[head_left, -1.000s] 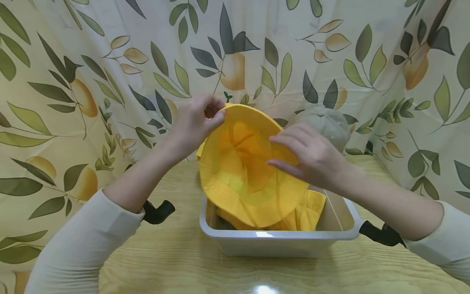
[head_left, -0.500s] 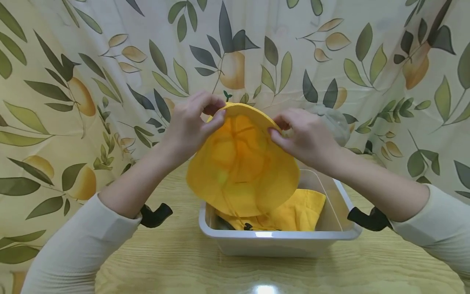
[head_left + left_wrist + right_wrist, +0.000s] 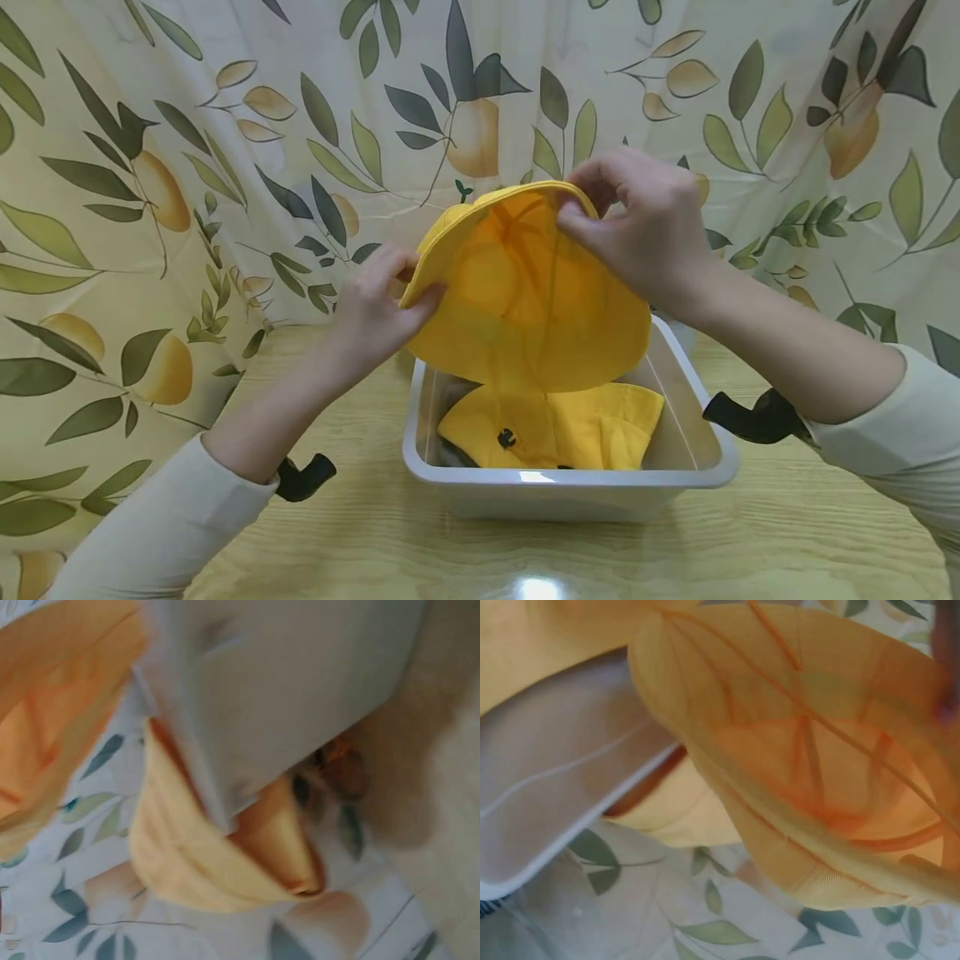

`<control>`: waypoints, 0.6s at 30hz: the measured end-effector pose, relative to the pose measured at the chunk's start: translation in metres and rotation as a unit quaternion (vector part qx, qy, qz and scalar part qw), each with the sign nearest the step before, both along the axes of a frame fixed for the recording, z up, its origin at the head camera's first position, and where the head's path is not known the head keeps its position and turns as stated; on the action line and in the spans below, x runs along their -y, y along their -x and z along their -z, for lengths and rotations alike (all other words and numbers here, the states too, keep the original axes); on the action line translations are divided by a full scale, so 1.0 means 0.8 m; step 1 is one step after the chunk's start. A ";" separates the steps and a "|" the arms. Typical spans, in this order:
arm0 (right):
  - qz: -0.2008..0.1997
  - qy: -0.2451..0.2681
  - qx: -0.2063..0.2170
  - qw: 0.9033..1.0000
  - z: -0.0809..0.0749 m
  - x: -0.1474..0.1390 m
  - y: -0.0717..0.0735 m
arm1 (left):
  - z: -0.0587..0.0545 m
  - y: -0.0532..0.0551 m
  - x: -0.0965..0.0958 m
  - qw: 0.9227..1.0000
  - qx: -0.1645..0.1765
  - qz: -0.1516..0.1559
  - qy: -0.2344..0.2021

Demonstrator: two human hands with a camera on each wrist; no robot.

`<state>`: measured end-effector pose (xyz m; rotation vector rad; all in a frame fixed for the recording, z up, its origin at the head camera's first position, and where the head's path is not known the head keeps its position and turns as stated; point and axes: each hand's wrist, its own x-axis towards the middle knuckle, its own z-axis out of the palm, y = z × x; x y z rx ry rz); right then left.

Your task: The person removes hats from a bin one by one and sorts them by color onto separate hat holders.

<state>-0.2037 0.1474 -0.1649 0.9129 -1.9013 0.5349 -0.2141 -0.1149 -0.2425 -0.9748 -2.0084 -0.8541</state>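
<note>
A yellow brimmed hat (image 3: 517, 283) hangs over the bin in the head view, its hollow inside facing me. My left hand (image 3: 375, 312) pinches its brim at the left, thumb on the inner side. Higher up, my right hand (image 3: 645, 221) pinches the brim's upper right edge. Below lies another yellow hat (image 3: 615, 425) with a small black mark, inside the pale plastic bin (image 3: 555, 500). The right wrist view looks into the held hat (image 3: 817, 765), where thin cords cross its opening. Neither hand shows clearly in the wrist views.
A further yellow hat (image 3: 202, 855) sits behind the bin in the left wrist view. A small green sprout (image 3: 463, 190) pokes up behind the held hat. The wood-grain table (image 3: 360, 533) meets a leaf-patterned curtain (image 3: 285, 108) at the back and sides.
My right hand has taken hold of the brim and risen. The left hand has slid down and left along the brim. The held hat has lifted, uncovering more of the hat in the bin.
</note>
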 end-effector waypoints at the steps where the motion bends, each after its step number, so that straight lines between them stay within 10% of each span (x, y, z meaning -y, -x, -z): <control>1: -0.007 0.007 -0.004 1.000 -0.004 0.001 -0.001 | 0.010 -0.002 0.004 1.000 0.001 0.001 -0.011; 9: -0.045 0.067 -0.059 0.995 -0.022 0.004 -0.003 | 0.078 0.000 0.020 0.995 0.093 0.012 -0.045; 14: -0.063 0.104 -0.074 0.990 -0.019 0.002 0.003 | 0.081 0.003 0.012 0.978 0.188 0.009 -0.091; 18: -0.076 0.132 -0.081 0.985 -0.007 -0.002 0.010 | 0.073 0.010 0.011 0.967 0.203 -0.025 -0.153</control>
